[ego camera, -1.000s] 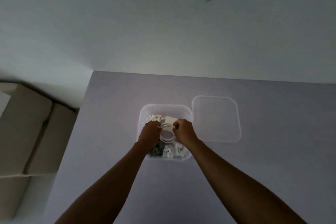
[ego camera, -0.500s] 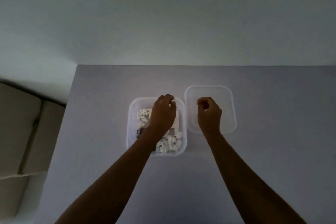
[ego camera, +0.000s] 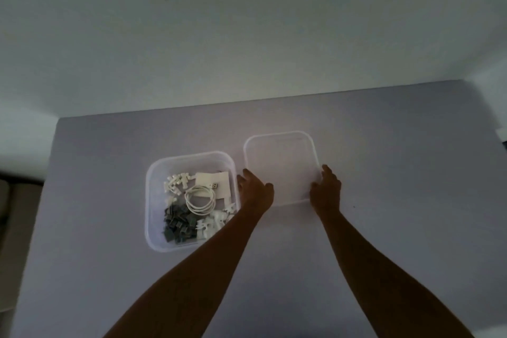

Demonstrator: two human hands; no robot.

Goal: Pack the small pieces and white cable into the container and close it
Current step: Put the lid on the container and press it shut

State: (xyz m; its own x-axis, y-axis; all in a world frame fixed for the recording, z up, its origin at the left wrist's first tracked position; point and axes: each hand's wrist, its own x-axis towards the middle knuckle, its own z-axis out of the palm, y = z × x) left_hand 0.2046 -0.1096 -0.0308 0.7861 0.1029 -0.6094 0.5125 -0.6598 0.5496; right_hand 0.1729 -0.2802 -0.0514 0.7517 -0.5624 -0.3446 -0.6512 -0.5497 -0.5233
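A clear square container [ego camera: 153, 186] sits open on the grey table. Inside lie a coiled white cable [ego camera: 199, 200], white small pieces [ego camera: 175, 182], grey small pieces [ego camera: 178, 226], more white pieces [ego camera: 211, 223] and a white card [ego camera: 212, 182]. The clear lid [ego camera: 281, 164] lies flat just right of the container. My left hand [ego camera: 255, 192] rests at the lid's near left corner, fingers around its edge. My right hand [ego camera: 326, 189] touches the lid's near right corner the same way. The lid still appears flat on the table.
The grey table [ego camera: 384, 159] ends at a far edge below a pale wall. Beige furniture [ego camera: 16, 214] stands off the table's left side. A dark object [ego camera: 503, 132] peeks in at the right edge.
Both hands left the container, where they had set down the coiled cable, and moved right to the lid's two near corners. The camera view shifted left.
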